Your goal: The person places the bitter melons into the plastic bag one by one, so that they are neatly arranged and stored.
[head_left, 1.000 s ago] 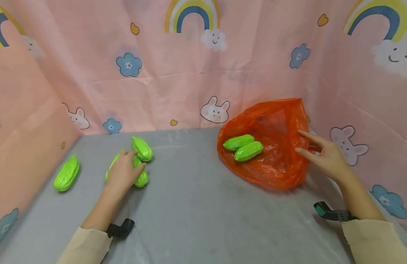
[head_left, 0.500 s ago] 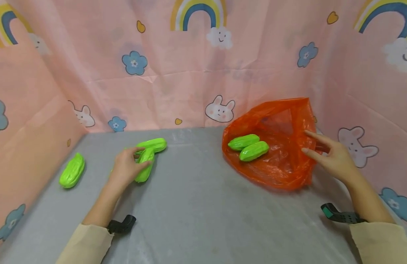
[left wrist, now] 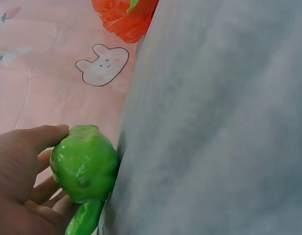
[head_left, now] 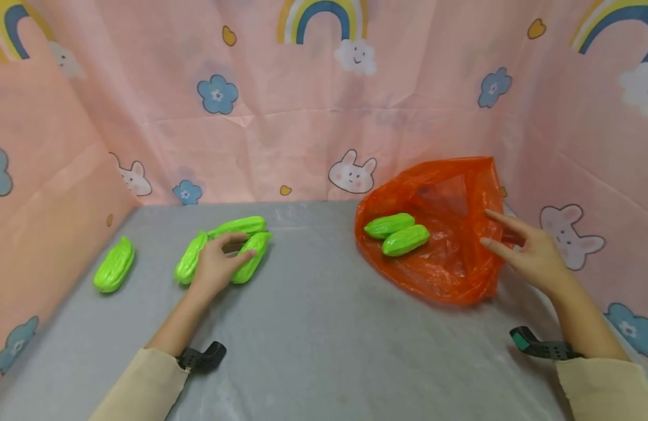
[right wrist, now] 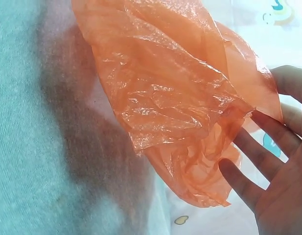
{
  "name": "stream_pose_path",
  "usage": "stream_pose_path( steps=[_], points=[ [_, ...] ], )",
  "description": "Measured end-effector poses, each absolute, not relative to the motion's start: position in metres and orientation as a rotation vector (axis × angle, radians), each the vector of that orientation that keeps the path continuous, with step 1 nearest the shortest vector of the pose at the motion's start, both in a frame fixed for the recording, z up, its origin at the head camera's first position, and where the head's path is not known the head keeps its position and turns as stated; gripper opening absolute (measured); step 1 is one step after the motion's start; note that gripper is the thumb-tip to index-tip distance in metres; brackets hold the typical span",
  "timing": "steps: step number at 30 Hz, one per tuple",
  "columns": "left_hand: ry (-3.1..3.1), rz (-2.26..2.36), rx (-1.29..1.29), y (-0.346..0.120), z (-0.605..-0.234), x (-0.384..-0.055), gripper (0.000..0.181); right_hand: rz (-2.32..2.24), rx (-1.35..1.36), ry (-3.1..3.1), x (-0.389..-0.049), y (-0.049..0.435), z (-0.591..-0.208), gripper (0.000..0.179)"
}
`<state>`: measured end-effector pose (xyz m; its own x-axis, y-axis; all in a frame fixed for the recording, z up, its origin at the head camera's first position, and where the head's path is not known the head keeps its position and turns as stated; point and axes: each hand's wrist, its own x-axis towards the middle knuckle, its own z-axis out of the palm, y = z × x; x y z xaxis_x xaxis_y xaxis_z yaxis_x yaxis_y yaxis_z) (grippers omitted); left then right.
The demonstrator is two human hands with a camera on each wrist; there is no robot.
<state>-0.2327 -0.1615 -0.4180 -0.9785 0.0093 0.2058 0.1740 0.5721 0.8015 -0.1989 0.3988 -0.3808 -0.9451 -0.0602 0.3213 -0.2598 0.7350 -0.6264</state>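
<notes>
My left hand [head_left: 218, 266] pinches a bright green ridged gourd [head_left: 254, 256] between thumb and fingers, low over the table. In the left wrist view the rounded end of this gourd [left wrist: 84, 164] faces the camera, with another green gourd [left wrist: 86, 218] below it. Two more gourds lie by the hand, one left of it [head_left: 191, 258] and one behind [head_left: 246, 224]. At the right, a thin orange plastic bag [head_left: 442, 266] lies with its mouth toward the left. My right hand [head_left: 534, 257] touches its right side with fingers spread and fairly straight.
Two green gourds [head_left: 406, 240] rest inside the bag near its mouth. Another gourd [head_left: 115, 266] lies alone at the far left. Pink patterned cloth [head_left: 302, 146] walls the grey-covered table [head_left: 324, 327] at the back and both sides.
My left hand has taken hold of a gourd from the cluster and moved right with it. A gourd behind has turned to lie sideways. The right hand stays at the bag.
</notes>
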Motion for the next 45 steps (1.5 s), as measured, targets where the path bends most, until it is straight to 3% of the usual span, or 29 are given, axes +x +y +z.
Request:
stream_pose_path(
  steps=[6, 12, 17, 31, 45],
  points=[
    [-2.621, -1.196, -0.217, -0.160, -0.419, -0.232, 0.040, 1.020, 0.209, -2.674, -0.196, 0.400, -0.379, 0.059],
    [-2.632, -0.866, -0.340, -0.153, -0.415, -0.231, 0.024, 1.041, 0.141, -2.680, -0.191, 0.403, -0.380, 0.059],
    [-2.709, -0.791, -0.385, -0.150, -0.413, -0.231, 0.031, 1.034, 0.140, -2.683, -0.189, 0.406, -0.381, 0.059],
    [-2.734, -1.154, -0.373, -0.149, -0.408, -0.234, 0.030, 1.005, 0.114, -2.713, -0.188, 0.409, -0.375, 0.060],
    [-2.698, -1.430, -0.347, -0.106, -0.377, -0.240, 0.030, 1.025, 0.174, -2.662, -0.197, 0.403, -0.375, 0.058]
  ],
)
